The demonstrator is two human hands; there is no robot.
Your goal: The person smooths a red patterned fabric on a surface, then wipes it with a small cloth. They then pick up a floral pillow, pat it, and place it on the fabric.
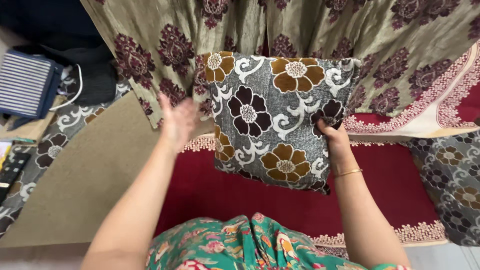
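A square grey cushion [274, 117] with large brown, maroon and white flowers is held up in the air in front of me. My right hand [334, 136] grips its right edge, fingers curled around it, a thin gold bangle on the wrist. My left hand [177, 119] is blurred, open with fingers spread, just left of the cushion's left edge and apart from it. Below the cushion lies a red cloth [250, 195] with a pale patterned border.
Beige curtains [165, 45] with maroon flowers hang behind. A tan mat [95, 175] lies at left, with a blue striped box [25, 82], dark cloth and a black remote [11, 172] beyond. Grey flowered fabric [452, 175] sits at right. My green floral garment fills the bottom.
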